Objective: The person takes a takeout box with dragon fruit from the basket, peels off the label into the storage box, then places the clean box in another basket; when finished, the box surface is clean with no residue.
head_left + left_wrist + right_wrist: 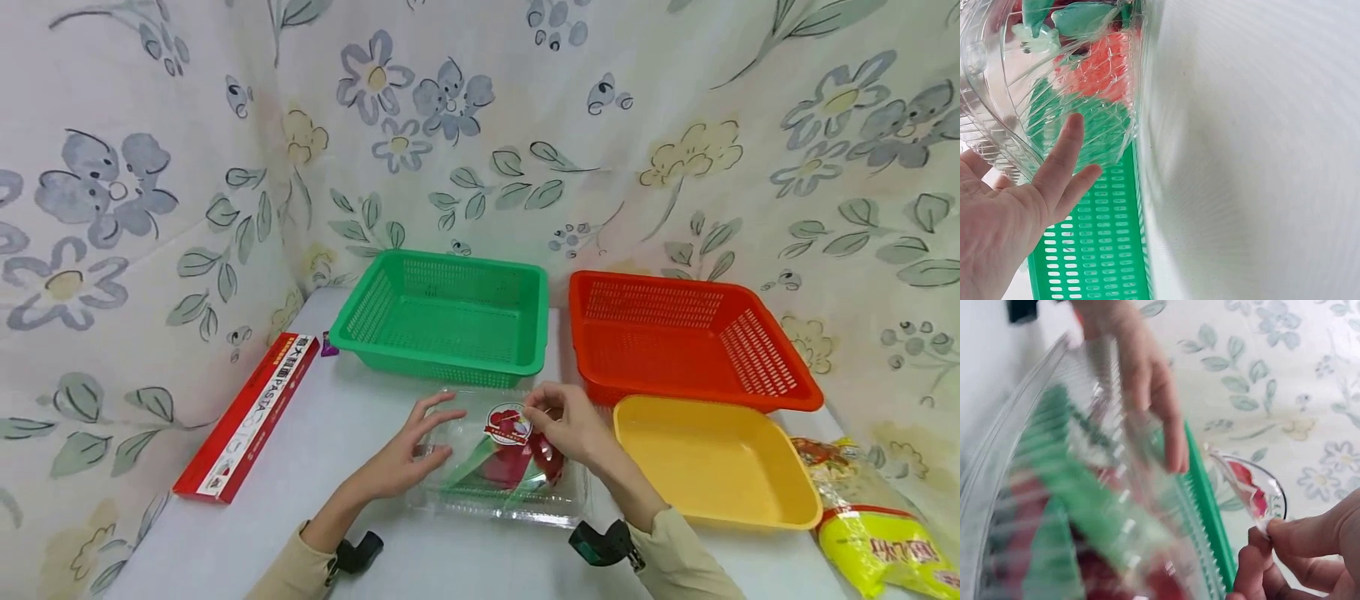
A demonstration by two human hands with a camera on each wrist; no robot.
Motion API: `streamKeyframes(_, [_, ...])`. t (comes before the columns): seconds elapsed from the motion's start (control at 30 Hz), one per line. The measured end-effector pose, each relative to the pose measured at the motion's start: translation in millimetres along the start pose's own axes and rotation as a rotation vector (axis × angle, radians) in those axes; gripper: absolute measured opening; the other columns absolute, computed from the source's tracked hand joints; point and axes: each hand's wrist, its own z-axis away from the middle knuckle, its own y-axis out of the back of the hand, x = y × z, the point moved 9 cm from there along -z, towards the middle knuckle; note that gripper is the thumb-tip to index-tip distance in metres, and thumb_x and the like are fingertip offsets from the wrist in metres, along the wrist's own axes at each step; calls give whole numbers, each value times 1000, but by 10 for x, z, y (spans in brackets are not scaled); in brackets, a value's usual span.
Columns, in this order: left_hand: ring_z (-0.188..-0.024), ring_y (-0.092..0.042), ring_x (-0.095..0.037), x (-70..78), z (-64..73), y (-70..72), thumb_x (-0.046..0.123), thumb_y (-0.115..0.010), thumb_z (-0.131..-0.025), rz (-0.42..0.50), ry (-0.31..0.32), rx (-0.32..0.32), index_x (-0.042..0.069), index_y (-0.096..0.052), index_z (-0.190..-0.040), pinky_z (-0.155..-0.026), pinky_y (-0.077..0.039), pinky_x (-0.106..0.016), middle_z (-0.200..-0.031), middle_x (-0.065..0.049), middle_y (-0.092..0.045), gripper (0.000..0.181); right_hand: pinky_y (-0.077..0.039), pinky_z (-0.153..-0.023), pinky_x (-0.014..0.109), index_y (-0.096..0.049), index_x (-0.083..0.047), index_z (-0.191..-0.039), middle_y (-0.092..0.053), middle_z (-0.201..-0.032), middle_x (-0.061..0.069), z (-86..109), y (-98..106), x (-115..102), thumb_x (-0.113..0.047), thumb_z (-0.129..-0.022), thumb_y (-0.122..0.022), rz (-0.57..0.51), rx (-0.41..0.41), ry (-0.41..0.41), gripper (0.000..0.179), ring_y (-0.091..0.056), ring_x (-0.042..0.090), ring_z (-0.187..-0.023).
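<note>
A clear plastic clamshell box lies in front of me, with red and green things inside whose kind I cannot tell. My right hand pinches the edge of a round sticker with a red fruit print at the lid. In the right wrist view the sticker looks bent, between thumb and forefinger. Whether part of it still adheres to the lid is unclear. On the box's left side, my left hand has its fingers spread against or just over the plastic; in the left wrist view its fingers are extended.
Behind the box stands a green basket, with a red basket to its right. A yellow tub sits nearer on the right, beside a yellow food bag. A red pasta box and a small purple packet lie left.
</note>
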Motion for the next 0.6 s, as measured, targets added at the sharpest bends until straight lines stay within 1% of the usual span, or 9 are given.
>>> streamKeyframes(0.07, [-144, -16, -45, 11, -1, 13, 2, -60, -96, 1, 3, 4, 14, -49, -144, -88, -43, -72, -158, -9, -18, 50, -45, -54, 22, -67, 0, -87, -61, -74, 4, -7, 32, 0, -1, -90, -67, 11, 11, -5, 4, -54, 15, -63])
streamKeyframes(0.2, [-143, -16, -48, 2, 4, 24, 2, -60, -96, 7, 24, 8, 13, -49, -143, -88, -42, -73, -159, -10, -17, 50, -49, -56, 23, -68, -1, -87, -63, -75, 4, -23, 18, 3, -3, -90, -68, 57, -20, 9, 4, -56, 15, -63])
streamKeyframes(0.33, [-144, -15, -47, -5, -6, 7, 5, -60, -96, 11, 32, 0, 13, -49, -144, -89, -41, -74, -160, -10, -15, 49, -51, -57, 24, -69, -1, -88, -65, -76, 4, -24, 25, -7, -5, -90, -69, 89, -31, 33, 5, -57, 15, -65])
streamKeyframes(0.5, [-143, -15, -48, -11, -13, 1, 9, -60, -97, 2, 11, 8, 13, -49, -143, -87, -40, -76, -160, -11, -13, 47, -51, -58, 23, -69, 2, -88, -66, -76, 4, -29, 91, 3, -6, -90, -70, 119, 1, 32, 9, -57, 16, -66])
streamKeyframes(0.6, [-143, -15, -49, -10, -10, 6, 8, -60, -97, -1, 14, 10, 12, -49, -143, -86, -39, -77, -161, -11, -12, 47, -50, -57, 23, -68, 2, -87, -65, -77, 4, -34, 123, 15, -5, -89, -71, 137, 23, 24, 7, -56, 16, -65])
